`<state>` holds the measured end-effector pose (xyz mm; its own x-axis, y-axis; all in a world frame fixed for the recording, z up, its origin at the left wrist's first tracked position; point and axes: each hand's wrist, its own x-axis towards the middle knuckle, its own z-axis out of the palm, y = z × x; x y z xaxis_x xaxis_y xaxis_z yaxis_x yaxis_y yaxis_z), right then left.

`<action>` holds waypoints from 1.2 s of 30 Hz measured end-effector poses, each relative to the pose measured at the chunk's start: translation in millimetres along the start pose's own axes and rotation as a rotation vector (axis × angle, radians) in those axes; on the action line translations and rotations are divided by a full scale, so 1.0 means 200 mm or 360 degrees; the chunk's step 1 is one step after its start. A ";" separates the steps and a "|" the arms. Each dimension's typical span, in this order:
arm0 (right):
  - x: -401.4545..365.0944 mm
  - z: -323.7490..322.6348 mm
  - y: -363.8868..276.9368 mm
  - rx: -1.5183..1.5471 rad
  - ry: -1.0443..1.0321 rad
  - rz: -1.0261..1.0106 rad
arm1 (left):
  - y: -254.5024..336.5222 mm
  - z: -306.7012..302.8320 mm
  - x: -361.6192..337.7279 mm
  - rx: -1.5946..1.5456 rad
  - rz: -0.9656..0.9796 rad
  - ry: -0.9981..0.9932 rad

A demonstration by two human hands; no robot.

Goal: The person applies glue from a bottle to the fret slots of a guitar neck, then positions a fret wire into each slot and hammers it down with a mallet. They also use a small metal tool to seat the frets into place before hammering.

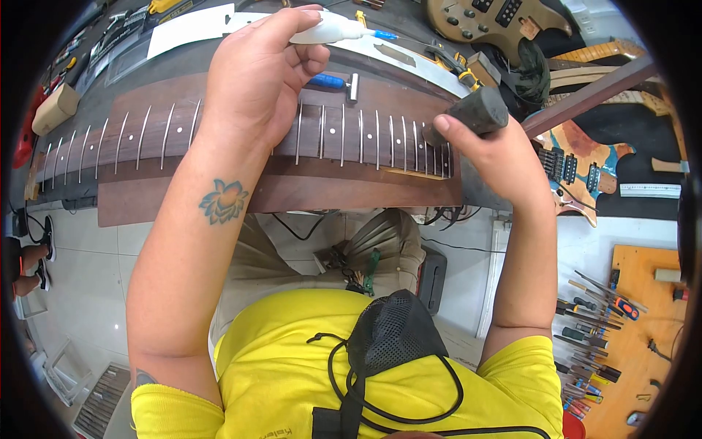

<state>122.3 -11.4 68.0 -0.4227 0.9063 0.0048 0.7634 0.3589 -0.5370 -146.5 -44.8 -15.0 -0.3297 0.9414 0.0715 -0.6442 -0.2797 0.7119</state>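
Note:
My left hand (pixel 252 80) is closed round a white squeeze bottle (pixel 333 29) with a blue tip, held above the bench. The bottle's tip points right. My right hand (pixel 504 157) grips a dark cylinder (pixel 479 112), thumb along its side, over the right end of a guitar fretboard (pixel 241 146). Metal frets and white dot inlays run across this dark wooden fretboard, which lies over a brown board (pixel 278 192). My left wrist and forearm cover part of it. Just beyond the fretboard lies a blue-handled tool with a metal head (pixel 353 87).
A bronze guitar body (pixel 475 20) lies at the back right. Farther right are a dark wooden bar (pixel 592 96), a blue-and-brown guitar (pixel 585 164) and a steel ruler (pixel 651 191). Pliers (pixel 453 66) lie past the fretboard. Files and screwdrivers line an orange board (pixel 643 282).

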 end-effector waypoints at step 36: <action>0.04 -0.11 -0.01 0.0022 0.0143 0.0244 | -0.01 0.07 -0.03 0.0317 -0.0080 -0.0020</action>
<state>129.3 -0.3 87.4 -0.2560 0.9667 -0.0030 0.8086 0.2124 -0.5487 -134.1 -47.3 -6.4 -0.2910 0.9559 0.0403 -0.5099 -0.1906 0.8388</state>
